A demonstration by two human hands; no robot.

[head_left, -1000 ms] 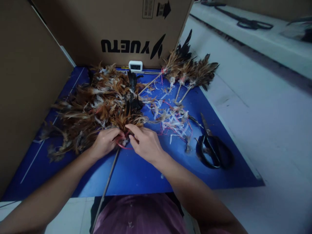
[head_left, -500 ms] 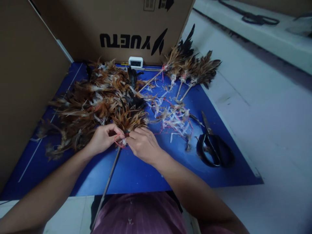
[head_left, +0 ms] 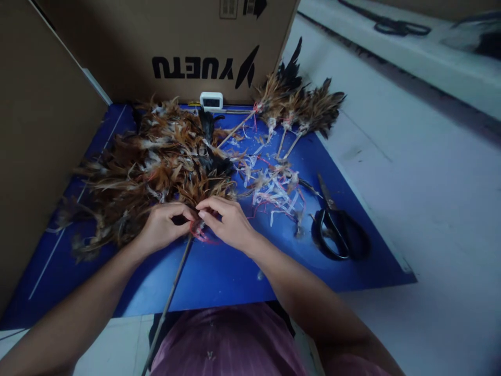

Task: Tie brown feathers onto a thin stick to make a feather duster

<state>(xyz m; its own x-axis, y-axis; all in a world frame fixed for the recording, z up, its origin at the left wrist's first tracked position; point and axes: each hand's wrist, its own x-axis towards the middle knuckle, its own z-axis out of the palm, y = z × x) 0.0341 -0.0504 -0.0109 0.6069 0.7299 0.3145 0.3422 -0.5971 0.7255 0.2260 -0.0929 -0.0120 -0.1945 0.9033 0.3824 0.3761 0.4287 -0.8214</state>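
My left hand [head_left: 164,224] pinches red string [head_left: 201,235] with thumb and forefinger at the neck of a feather duster. Loops of this string hang just below the fingertips. My right hand [head_left: 229,222] is closed beside it, thumb and forefinger tips close together near the same spot; what lies between them is too small to make out. The duster's brown feathers [head_left: 203,188] fan out beyond my hands. Its thin stick [head_left: 172,287] slants down over the table edge towards my lap.
A heap of brown feather bundles [head_left: 148,151] covers the left of the blue table [head_left: 235,284]. Finished-looking dusters [head_left: 305,109] lie at back right. String scraps [head_left: 274,193] and black-handled scissors [head_left: 332,235] lie right. A small white digital display [head_left: 211,101] stands before the cardboard box [head_left: 188,31].
My right hand's fingers have shifted up and left from the string knot, closer to my left fingertips. The red loops now hang lower. The whole view has moved slightly.
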